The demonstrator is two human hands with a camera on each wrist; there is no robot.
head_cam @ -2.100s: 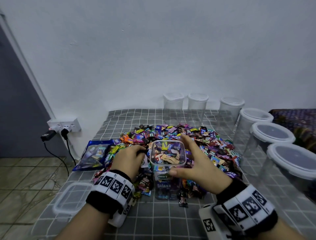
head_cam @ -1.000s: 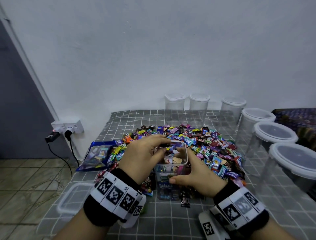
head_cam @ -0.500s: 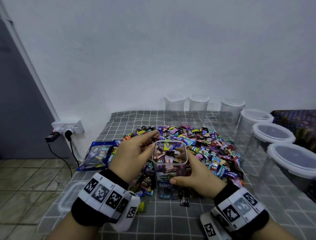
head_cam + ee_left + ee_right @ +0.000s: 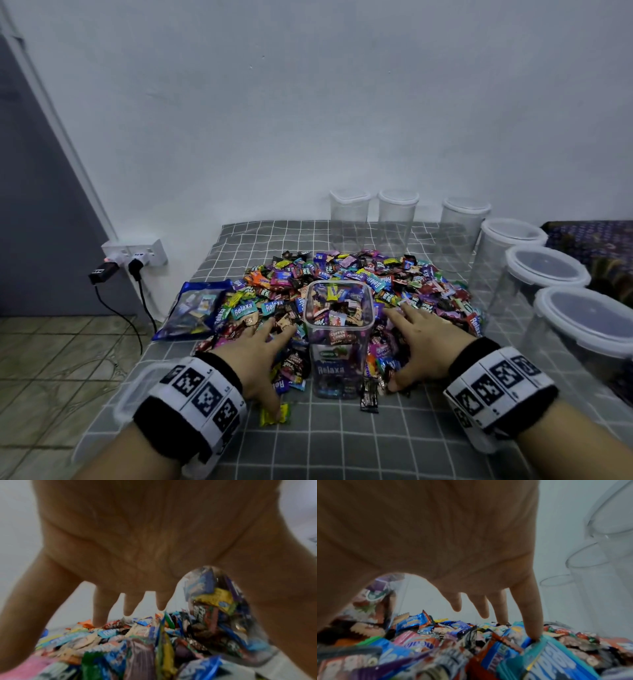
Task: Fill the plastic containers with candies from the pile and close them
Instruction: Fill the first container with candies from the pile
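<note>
A clear square container [image 4: 337, 337] stands upright and lidless at the near edge of the candy pile [image 4: 356, 284], filled with wrapped candies almost to its rim. My left hand [image 4: 260, 346] lies flat with spread fingers on the candies just left of it. My right hand [image 4: 416, 337] lies the same way just right of it. Neither hand holds anything. The left wrist view shows the left hand [image 4: 120, 574] over candies with the container [image 4: 223, 615] beside it. In the right wrist view the fingertips [image 4: 535, 634] touch wrappers, and the container [image 4: 373, 601] is at left.
Several empty clear containers [image 4: 397, 219] with white lids line the back and right side [image 4: 544, 267] of the grey checked table [image 4: 342, 445]. A loose square lid [image 4: 137, 383] lies under my left wrist. A blue candy bag [image 4: 195, 310] lies left of the pile. A wall socket [image 4: 137, 255] is at left.
Both hands left the container's rim and dropped down onto the candies on either side of it, fingers spread flat. The container stayed in place.
</note>
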